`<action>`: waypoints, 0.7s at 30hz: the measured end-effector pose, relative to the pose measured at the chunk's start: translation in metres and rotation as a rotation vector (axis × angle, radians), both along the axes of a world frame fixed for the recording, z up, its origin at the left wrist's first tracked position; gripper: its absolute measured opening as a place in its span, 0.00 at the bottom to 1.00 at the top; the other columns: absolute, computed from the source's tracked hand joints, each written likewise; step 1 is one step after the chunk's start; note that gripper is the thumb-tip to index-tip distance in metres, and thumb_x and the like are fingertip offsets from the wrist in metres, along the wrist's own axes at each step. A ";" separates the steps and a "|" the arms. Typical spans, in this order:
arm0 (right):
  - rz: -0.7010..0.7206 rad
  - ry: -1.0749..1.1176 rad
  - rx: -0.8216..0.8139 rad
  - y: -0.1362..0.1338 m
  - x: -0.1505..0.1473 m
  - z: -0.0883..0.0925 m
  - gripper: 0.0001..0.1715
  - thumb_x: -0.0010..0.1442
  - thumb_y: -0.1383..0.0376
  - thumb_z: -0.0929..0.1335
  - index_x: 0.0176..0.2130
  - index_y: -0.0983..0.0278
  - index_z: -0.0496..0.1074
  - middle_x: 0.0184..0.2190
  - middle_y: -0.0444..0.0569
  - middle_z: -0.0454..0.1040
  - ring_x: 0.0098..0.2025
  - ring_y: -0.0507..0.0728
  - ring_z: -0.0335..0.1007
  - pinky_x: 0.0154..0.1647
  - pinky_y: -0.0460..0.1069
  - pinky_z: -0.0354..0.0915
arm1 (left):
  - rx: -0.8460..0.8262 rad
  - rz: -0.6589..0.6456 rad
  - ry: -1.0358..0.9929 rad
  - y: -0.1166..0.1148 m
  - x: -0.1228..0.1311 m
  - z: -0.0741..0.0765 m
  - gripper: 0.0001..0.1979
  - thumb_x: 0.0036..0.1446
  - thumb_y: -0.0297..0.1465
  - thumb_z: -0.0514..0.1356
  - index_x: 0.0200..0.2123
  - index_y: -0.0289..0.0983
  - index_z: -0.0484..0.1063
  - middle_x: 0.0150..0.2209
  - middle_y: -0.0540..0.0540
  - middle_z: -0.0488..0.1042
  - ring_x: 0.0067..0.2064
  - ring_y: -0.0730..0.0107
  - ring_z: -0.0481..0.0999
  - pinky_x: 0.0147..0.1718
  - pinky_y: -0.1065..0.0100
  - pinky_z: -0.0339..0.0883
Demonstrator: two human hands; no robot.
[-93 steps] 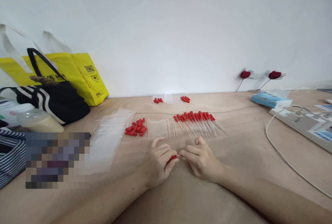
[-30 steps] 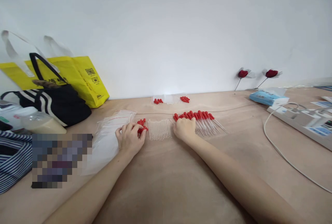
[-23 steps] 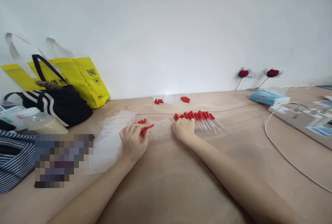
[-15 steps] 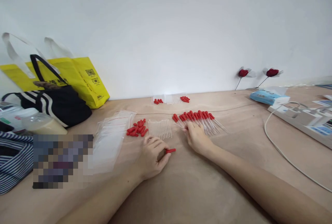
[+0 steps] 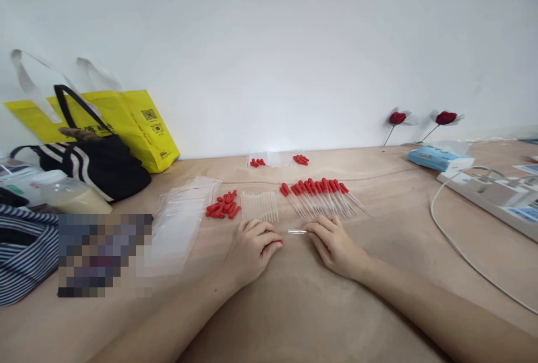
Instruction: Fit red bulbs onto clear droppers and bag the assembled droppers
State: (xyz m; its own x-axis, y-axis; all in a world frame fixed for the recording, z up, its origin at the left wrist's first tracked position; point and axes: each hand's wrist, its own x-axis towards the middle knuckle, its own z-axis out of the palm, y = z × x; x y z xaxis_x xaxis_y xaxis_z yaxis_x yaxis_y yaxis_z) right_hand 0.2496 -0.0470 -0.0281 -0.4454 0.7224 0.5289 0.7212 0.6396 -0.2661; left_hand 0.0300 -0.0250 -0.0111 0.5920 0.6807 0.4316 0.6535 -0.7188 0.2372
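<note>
"Position of the clear tube (image 5: 296,231)?"

"We have it over the middle of the bench (image 5: 290,312), between the two hands. The fingertips of the right hand (image 5: 336,248) pinch one end; the tube is roughly level, free end pointing left."

"And the left hand (image 5: 251,248)?"

"Its thumb and forefinger pinch a red bulb (image 5: 281,241). Only a small part shows, so we cannot tell which way its opening faces. Bulb and tube are apart."

"Which step are we on?"

"We judge it to be alignment, ahead of joining bulb to tube. On the far side, we see loose bulbs (image 5: 223,206) at left, a row of bare tubes (image 5: 259,206) just right of them, and bulb-tipped tubes (image 5: 315,186) farther right, beyond the right hand."

"What does the next move call for?"

"In our judgement, we should bring the free end square to the bulb's opening, close the gap, then push straight along the tube. We should avoid sideways load; so slender a piece could bend or snap."
</note>
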 end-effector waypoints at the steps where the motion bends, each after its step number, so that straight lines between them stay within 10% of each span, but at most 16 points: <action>1: 0.014 0.019 -0.004 -0.001 -0.001 0.001 0.11 0.58 0.73 0.58 0.38 0.64 0.66 0.33 0.49 0.70 0.34 0.53 0.65 0.40 0.51 0.56 | -0.007 0.000 -0.007 0.000 0.000 0.001 0.08 0.56 0.32 0.53 0.32 0.42 0.72 0.34 0.49 0.75 0.37 0.68 0.70 0.39 0.61 0.56; 21: 0.076 0.154 0.070 -0.011 -0.025 -0.002 0.07 0.59 0.72 0.57 0.32 0.64 0.60 0.24 0.42 0.66 0.24 0.49 0.59 0.40 0.50 0.53 | -0.198 0.096 -0.336 -0.008 0.010 0.002 0.08 0.58 0.33 0.49 0.32 0.39 0.67 0.29 0.52 0.75 0.33 0.69 0.72 0.41 0.61 0.57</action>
State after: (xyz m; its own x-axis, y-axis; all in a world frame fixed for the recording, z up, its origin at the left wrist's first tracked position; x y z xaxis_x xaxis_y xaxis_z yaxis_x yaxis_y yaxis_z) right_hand 0.2248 -0.0579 -0.0301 -0.4075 0.6485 0.6430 0.6242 0.7117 -0.3223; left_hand 0.0401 -0.0328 -0.0090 0.3701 0.8154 0.4452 0.5779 -0.5773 0.5768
